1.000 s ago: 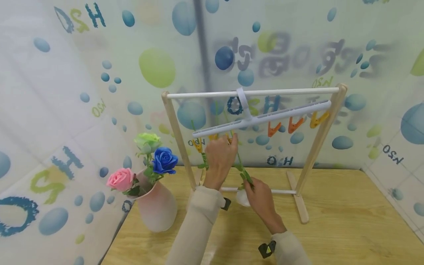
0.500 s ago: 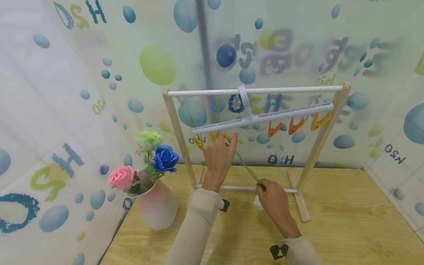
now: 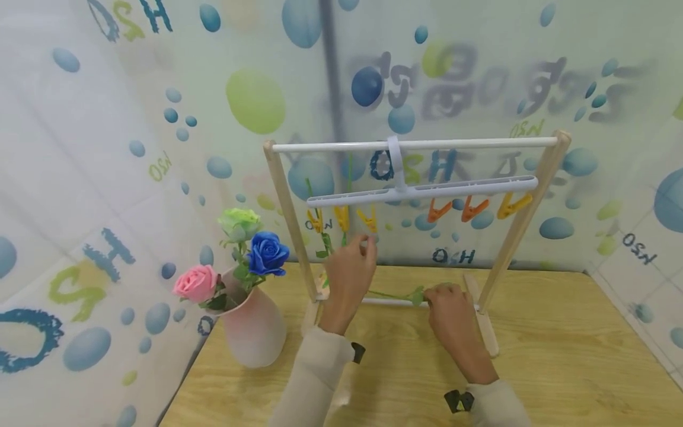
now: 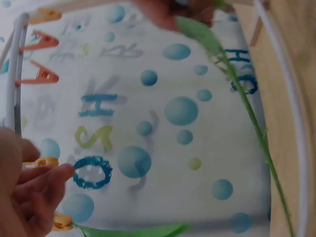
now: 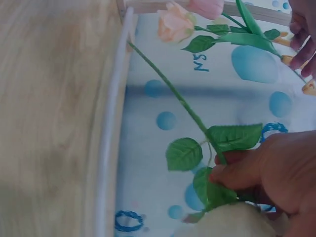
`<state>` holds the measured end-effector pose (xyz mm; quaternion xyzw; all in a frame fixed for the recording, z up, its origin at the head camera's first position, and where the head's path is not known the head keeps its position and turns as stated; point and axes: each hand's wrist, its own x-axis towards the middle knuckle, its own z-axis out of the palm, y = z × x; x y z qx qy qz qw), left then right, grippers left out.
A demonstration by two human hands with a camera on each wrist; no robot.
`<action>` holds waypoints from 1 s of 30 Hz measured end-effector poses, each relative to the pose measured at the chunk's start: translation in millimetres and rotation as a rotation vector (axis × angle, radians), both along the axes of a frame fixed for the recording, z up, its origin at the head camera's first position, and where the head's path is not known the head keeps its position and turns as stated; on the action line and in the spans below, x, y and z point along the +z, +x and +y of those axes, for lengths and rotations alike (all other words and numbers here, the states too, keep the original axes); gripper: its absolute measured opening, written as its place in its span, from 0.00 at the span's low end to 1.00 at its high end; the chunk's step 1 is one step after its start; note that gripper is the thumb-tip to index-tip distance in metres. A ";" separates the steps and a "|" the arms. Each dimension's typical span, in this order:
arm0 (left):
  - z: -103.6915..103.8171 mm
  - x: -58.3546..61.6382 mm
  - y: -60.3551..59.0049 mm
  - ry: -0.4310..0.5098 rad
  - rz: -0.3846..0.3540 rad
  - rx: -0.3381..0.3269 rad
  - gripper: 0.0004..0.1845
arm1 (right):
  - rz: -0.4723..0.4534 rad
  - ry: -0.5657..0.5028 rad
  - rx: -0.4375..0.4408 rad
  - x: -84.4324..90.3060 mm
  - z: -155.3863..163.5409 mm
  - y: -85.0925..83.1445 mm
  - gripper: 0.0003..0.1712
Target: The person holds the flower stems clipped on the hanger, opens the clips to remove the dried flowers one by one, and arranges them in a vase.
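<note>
The flower stem [image 3: 392, 294] has come free of the yellow clip [image 3: 368, 219] that pinched its end a second ago: then it ran steeply up to the hanger [image 3: 421, 190], now it lies almost level, low over the desk [image 3: 560, 367] beside the white bottom rail [image 3: 395, 302] of the drying rack [image 3: 283, 196]. The right hand [image 3: 453, 308] pinches that stem between thumb and fingers near its leaves, as the right wrist view shows, with a pale bloom [image 5: 232, 224] just under the hand; it has swung right and down toward the rack's right foot. The left hand [image 3: 349, 267] has dropped off the clip and now hangs just below it, fingers loosely bent and gripping nothing that I can see. With the clip let go, the hanger has levelled out from its earlier tilt. Judging by this, the flower is detached and in hand, clear of the rack. Two more stems [image 3: 326, 243] are still clipped at the hanger's left end, their blooms hanging by the rack's left post. The pink vase [image 3: 253, 332], holding pink, green and blue roses, stands at the desk's left edge, unmoved.
</note>
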<state>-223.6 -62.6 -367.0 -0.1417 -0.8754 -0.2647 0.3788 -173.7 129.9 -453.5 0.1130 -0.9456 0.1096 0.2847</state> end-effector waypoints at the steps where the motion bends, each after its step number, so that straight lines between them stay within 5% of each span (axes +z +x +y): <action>1: 0.9 -4.7 5.0 -0.053 -0.021 -0.039 0.12 | 0.009 0.012 -0.001 2.2 1.8 0.7 0.08; 5: 8.7 -25.1 24.0 -0.292 -0.229 -0.209 0.12 | 0.048 0.033 -0.002 11.6 8.0 2.4 0.13; 8: 15.1 -42.9 30.5 -0.458 -0.373 -0.266 0.16 | 0.079 0.039 -0.004 18.2 10.7 2.9 0.14; 12: 20.8 -62.8 30.8 -0.567 -0.386 -0.286 0.20 | 0.134 0.040 -0.004 23.0 11.7 3.7 0.13; 21: 24.1 -72.1 34.5 -0.430 -0.437 -0.377 0.06 | 0.277 -0.047 0.033 21.1 8.2 2.8 0.18; 30: 2.4 -54.5 51.6 -0.238 -0.430 -0.378 0.07 | 0.596 -0.260 0.054 12.9 -4.5 -4.2 0.26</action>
